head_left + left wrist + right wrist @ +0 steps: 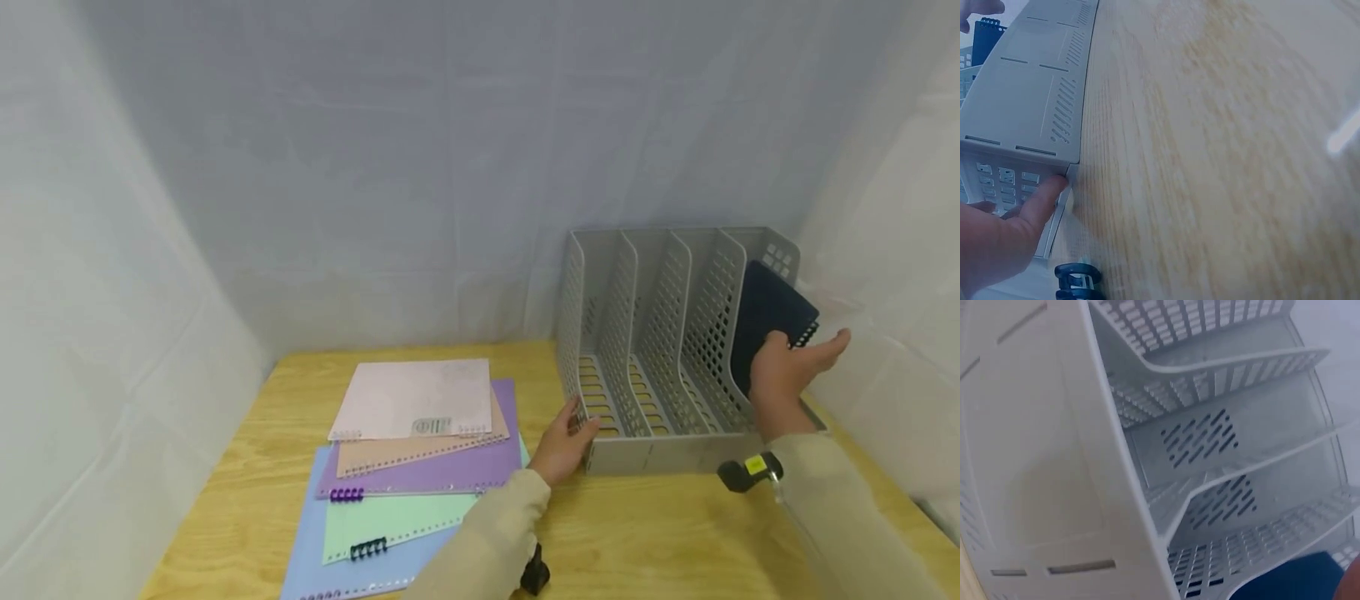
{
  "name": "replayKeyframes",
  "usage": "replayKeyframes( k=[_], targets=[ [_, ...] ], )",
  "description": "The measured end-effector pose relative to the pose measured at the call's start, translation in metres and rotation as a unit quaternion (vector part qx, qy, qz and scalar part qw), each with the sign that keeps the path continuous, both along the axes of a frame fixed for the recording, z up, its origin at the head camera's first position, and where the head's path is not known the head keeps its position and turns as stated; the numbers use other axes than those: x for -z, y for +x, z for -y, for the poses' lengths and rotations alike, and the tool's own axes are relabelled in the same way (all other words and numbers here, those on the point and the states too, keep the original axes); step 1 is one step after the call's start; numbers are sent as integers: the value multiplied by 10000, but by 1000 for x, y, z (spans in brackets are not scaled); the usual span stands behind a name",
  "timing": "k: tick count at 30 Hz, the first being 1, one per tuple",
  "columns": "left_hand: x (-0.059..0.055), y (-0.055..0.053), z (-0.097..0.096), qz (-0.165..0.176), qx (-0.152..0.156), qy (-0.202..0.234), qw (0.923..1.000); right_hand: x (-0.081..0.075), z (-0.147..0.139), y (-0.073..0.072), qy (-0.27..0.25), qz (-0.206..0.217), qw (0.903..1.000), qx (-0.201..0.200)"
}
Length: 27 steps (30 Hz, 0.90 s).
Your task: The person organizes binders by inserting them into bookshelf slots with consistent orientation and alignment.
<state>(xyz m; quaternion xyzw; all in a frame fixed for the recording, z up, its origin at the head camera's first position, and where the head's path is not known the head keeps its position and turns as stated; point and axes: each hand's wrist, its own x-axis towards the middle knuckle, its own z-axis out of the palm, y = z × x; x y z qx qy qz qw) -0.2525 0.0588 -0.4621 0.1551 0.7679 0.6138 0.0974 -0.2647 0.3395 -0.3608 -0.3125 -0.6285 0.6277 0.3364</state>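
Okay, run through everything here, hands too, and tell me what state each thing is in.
Gray organizer, standing upright
Navy notebook, closed, tilted in the organizer's rightmost compartment
Pink notebook, closed, flat, topmost
Peach notebook, flat, partly covered
Purple notebook, flat, partly covered
Green notebook, flat, partly covered
Blue notebook, flat, partly covered
Left hand, gripping the organizer's near left corner
Right hand, fingers extended, contact with the navy notebook unclear

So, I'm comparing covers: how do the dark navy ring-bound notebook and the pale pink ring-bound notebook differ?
The dark navy ring-bound notebook is tilted up on edge; the pale pink ring-bound notebook lies flat. The navy notebook sits at the right end of the grey plastic file rack; the pink notebook tops the notebook pile. The navy notebook has dark rings, the pink notebook pale rings. Both are rectangular.
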Motion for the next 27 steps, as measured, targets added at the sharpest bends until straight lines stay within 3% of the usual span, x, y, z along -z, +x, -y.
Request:
replayKeyframes(
  k=[4,11,18,21,23,25,27],
  targets=[
    [-3,2,0,33,-20,-49,10000,0,11,4,620,-226,9976,-187],
    [-7,13,6,128,-463,-200,9986,7,37,10,1391,-574,9875,-471],
    [-29,23,24,118,-141,-216,9996,-1,64,26,2025,-709,9710,-1056],
    [-38,25,36,-88,-73,-454,9989,-3,78,31,2207,-697,9626,-1410],
    [-41,28,46,-391,3,-844,9957,-2,88,35,2336,-665,9549,-1705],
    [-43,32,59,-748,104,-1376,9876,-2,98,41,2405,-655,9477,-1992],
    [-44,36,72,-1191,210,-1975,9728,-2,110,47,2531,-636,9384,-2266]
  ],
)
